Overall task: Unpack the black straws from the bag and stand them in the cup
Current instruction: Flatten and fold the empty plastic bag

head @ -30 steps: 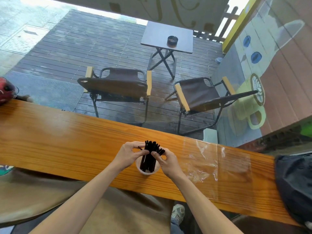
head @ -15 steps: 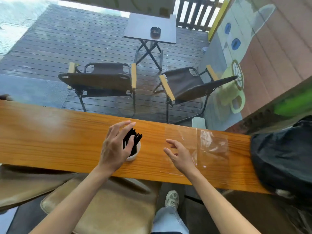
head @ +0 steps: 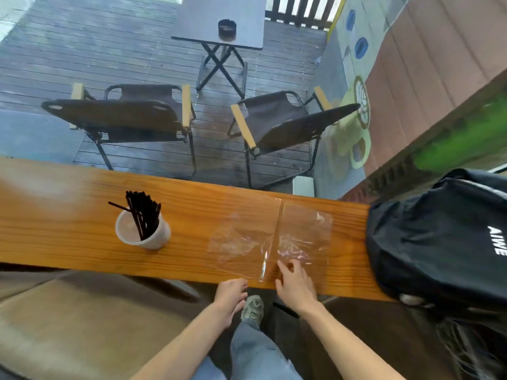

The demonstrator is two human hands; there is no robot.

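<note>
A translucent white plastic cup [head: 142, 233] stands on the long orange-brown wooden desk [head: 68, 215], holding a bundle of thin black straws [head: 144, 213] that lean toward its far rim. To the right of the cup, well apart, a clear flat plastic bag [head: 255, 237] lies on the desk. The right hand [head: 295, 283] rests spread on the bag's near edge. The left hand [head: 229, 296] hangs loosely curled just below the desk's near edge. A black fabric backpack [head: 439, 242] sits beyond the bag.

The left hand [head: 229, 300] fingertips hide under the counter [head: 68, 229] edge.
</note>
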